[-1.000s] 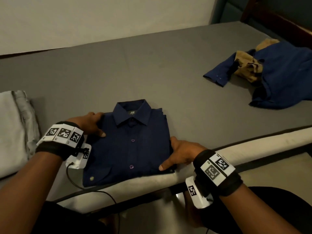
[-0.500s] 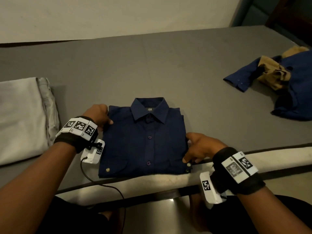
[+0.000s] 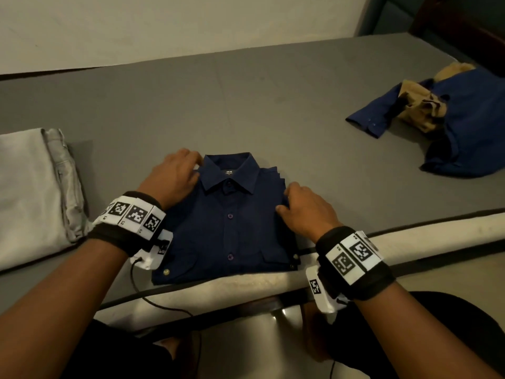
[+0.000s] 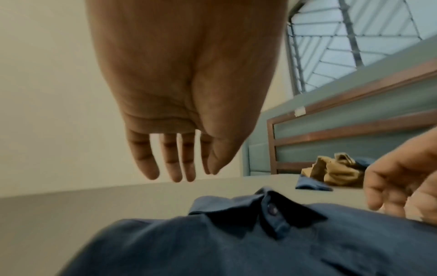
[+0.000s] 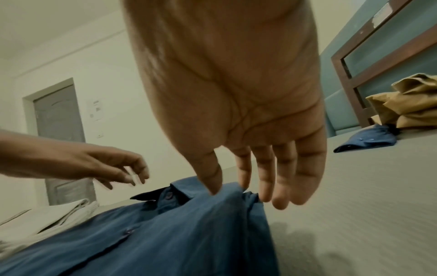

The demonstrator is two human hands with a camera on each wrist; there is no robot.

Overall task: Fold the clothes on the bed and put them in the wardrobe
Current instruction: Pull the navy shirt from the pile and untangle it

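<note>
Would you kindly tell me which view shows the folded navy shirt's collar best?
The head view: the collar lies flat and whole, label visible, beside the left hand. The left wrist view shows it low and foreshortened; the right wrist view shows only part, behind the right hand.

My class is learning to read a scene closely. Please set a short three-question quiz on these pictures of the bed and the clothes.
1. True or false: the dark blue shirt lies folded with its collar up.
2. Which hand pinches the shirt's edge? A. left hand B. right hand
3. Fill in: the folded grey cloth lies to the shirt's ____ in the head view.

Key
1. True.
2. B; its thumb and fingers pinch the fabric, while the left hand hovers open by the collar.
3. Left. The unfolded pile is far right.
</note>
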